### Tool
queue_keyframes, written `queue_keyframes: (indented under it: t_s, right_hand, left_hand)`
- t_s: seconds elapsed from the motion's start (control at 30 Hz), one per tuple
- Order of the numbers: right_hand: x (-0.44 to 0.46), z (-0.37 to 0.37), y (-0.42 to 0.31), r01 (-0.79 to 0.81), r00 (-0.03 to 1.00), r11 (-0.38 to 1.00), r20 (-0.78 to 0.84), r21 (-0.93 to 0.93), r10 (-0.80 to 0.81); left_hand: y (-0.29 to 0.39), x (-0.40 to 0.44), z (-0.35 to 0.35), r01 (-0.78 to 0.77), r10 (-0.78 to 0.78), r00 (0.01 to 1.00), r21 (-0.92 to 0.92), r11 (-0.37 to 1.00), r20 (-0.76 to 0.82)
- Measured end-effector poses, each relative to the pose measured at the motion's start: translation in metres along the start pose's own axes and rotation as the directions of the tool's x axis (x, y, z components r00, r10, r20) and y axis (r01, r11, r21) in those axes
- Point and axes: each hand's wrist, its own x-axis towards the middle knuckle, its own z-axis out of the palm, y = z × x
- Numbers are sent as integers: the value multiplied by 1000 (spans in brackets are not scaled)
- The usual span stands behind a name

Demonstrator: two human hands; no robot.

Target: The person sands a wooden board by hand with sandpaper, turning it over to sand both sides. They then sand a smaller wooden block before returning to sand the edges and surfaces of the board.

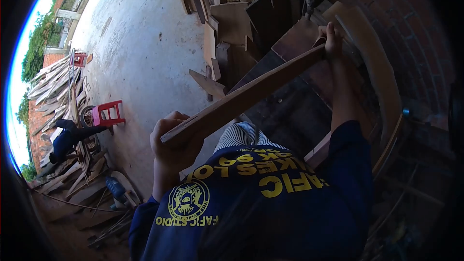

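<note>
A long wooden board (241,93) is held up in front of my chest, slanting from lower left to upper right. My left hand (175,140) is closed round its nearer end. At the far end, my right hand (331,41) grips the board, with a finger or thumb raised and the other fingers partly hidden. Below and beyond the board stands a dark flat worktop (299,84), and a pointed wood offcut (207,83) juts out near its left side.
Wooden panels and offcuts (229,19) are stacked ahead. A curved sheet (374,50) leans by the brick wall (411,24) on the right. On the left, a red plastic stool (109,113) stands on the concrete floor (150,58), near piled planks (55,84) and a blue bottle (115,187).
</note>
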Motion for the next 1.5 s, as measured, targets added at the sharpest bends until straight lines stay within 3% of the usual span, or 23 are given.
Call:
queue_keyframes:
  t_s: [0.03, 0.07, 0.13, 0.2, 0.3, 0.47, 0.53, 0.6, 0.63, 0.67, 0.73, 0.77, 0.87, 0.97, 1.0, 1.03, 1.1, 1.13, 1.17, 1.23, 1.3, 1.4, 1.5]
  right_hand:
    - [-18, 20, -50, 106, 993, 994, 52, 30, -108]
    - [-42, 50, -92, 184, 979, 979, -66, -89, -191]
    - [-84, 63, -206, 397, 918, 915, 41, -72, -395]
    - [-113, 76, -245, 492, 870, 870, -54, 38, -490]
    - [-101, 61, -213, 436, 899, 900, -24, -23, -436]
    - [-40, 26, -48, 108, 986, 991, -135, 80, -97]
    - [-28, 35, -68, 222, 974, 974, -29, -49, -223]
    - [-52, 84, -135, 266, 964, 950, 28, -163, -265]
    - [-71, 108, -180, 263, 964, 901, 49, -346, -262]
    - [-91, 133, -222, 398, 899, 885, -90, -243, -429]
    - [-118, 158, -283, 516, 855, 843, 31, -149, -518]
    - [-125, 162, -295, 558, 829, 821, 121, -120, -546]
    - [-112, 150, -253, 550, 834, 820, 142, -156, -533]
    - [-73, 107, -132, 215, 975, 946, 5, -242, -220]
    - [-67, 95, -138, 133, 990, 958, -7, -253, -139]
    - [-73, 99, -143, 132, 991, 956, -2, -262, -137]
    - [-96, 124, -178, 382, 910, 825, 12, -416, -416]
    - [-108, 147, -205, 537, 844, 832, 69, -141, -532]
    - [-125, 156, -258, 566, 823, 812, 155, -144, -547]
    - [-150, 173, -295, 577, 817, 816, 16, -34, -576]
    - [-137, 158, -266, 579, 815, 811, 39, -87, -578]
    - [-98, 116, -174, 392, 920, 896, 85, -209, -383]
    - [-81, 102, -144, 336, 939, 933, 126, -131, -321]
  left_hand:
    - [6, -1, 5, 47, -48, 998, -37, 998, -51]
    - [11, -1, 7, 48, -51, 996, -37, 998, -74]
    - [21, 1, 10, -79, 76, 995, 41, 996, 60]
    - [31, 7, 18, -289, 278, 953, 80, 954, 122]
    - [28, 1, 15, -307, 288, 943, 103, 946, 167]
    - [-15, -7, 2, -218, 219, 972, -17, 976, 84]
    - [-19, -14, 5, -178, 180, 983, -58, 982, 29]
    - [-8, -14, 12, 159, -187, 970, -177, 971, -153]
    - [-11, -14, 9, 171, -183, 975, -105, 980, -124]
    - [-14, -18, 11, 164, -178, 976, -113, 980, -126]
    - [-21, -32, 15, 123, -162, 973, -226, 966, -164]
    - [-12, -35, 19, 137, -169, 962, -154, 978, -216]
    - [-23, -45, 21, 203, -239, 948, -176, 963, -213]
    - [-35, -56, 23, 168, -190, 957, -116, 979, -221]
    - [-35, -57, 23, 170, -195, 955, -128, 977, -222]
    - [-34, -57, 21, 125, -134, 964, -53, 991, -231]
    - [-28, -54, 21, 76, -70, 971, 17, 997, -231]
    - [-23, -53, 23, 97, -110, 966, -67, 993, -232]
    - [-20, -53, 24, 118, -149, 963, -149, 982, -224]
    - [-22, -53, 27, 39, -51, 968, -56, 998, -245]
    - [-28, -49, 25, -93, 103, 963, 55, 994, -249]
    - [-30, -49, 24, -61, 107, 959, 176, 982, -264]
    - [-24, -49, 25, -8, 81, 959, 259, 966, -273]
